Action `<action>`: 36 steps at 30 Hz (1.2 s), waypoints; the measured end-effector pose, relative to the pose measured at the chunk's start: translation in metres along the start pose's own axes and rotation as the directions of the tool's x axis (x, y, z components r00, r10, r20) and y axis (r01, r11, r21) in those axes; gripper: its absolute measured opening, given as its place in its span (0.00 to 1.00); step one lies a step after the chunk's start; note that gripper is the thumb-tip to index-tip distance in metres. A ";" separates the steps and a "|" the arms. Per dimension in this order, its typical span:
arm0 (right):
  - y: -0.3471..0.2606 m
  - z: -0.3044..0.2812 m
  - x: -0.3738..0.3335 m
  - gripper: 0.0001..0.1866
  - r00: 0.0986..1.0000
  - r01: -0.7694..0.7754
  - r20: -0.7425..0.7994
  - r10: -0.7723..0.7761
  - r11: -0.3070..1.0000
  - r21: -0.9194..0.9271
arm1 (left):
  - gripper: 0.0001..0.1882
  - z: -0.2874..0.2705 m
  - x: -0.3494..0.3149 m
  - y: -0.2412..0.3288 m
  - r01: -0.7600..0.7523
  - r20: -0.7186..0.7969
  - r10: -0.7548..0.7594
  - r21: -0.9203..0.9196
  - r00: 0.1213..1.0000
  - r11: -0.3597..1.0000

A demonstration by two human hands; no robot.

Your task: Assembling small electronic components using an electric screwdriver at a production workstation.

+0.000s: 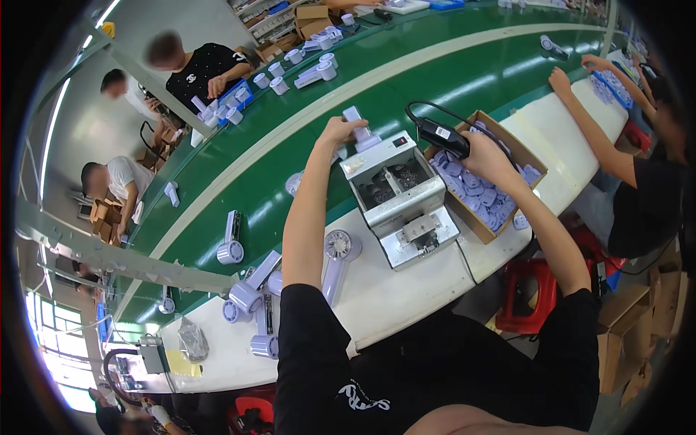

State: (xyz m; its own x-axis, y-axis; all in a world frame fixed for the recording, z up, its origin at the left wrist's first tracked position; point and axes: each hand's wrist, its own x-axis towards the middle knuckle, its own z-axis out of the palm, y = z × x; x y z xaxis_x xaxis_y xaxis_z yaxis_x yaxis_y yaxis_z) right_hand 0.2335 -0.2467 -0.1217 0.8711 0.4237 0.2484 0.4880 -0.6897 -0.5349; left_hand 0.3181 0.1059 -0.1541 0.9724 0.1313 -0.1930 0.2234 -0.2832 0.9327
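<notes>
Beyond the screw feeder, my left hand (342, 131) is closed around a pale lavender plastic handheld fan body (353, 114), its lower part near the feeder's back corner. My right hand (487, 155) grips a black electric screwdriver (441, 135), which points left above the feeder; a black cord loops behind it. The metal screw feeder (403, 206) sits on the white bench, dark screws in its tray. Right of it stands a cardboard box (500, 231) filled with small lavender plastic pieces (471, 190), partly under my right hand.
Several lavender handheld fans (245, 297) lie left of my left forearm. Behind the bench runs a green conveyor belt (290, 145) carrying more fans. A co-worker's arms (591, 116) reach in at right; others sit across the belt. A red stool (528, 296) stands below the bench (413, 304).
</notes>
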 end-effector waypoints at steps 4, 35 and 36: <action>0.006 -0.015 -0.003 0.17 0.999 -0.032 0.027 0.032 0.999 0.003 | 0.22 0.014 -0.061 0.043 -0.468 -0.110 0.473 0.067 0.874 0.881; -0.204 -0.054 -0.099 0.37 0.679 0.205 0.506 -0.532 0.799 0.565 | 0.37 0.063 -0.407 0.009 -0.579 -0.020 0.617 -0.372 0.786 0.726; -0.203 -0.051 -0.101 0.39 0.692 0.208 0.491 -0.529 0.798 0.566 | 0.37 0.063 -0.407 0.009 -0.574 -0.017 0.615 -0.381 0.789 0.725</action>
State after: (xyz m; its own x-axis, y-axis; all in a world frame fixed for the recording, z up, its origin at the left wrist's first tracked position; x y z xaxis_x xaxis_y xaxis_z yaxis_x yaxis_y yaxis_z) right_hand 0.0493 -0.1799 0.0032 0.3177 0.9464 0.0582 0.5390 -0.1298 -0.8323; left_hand -0.0715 -0.0096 -0.0859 0.9030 -0.0540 0.4263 -0.4216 0.0808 0.9032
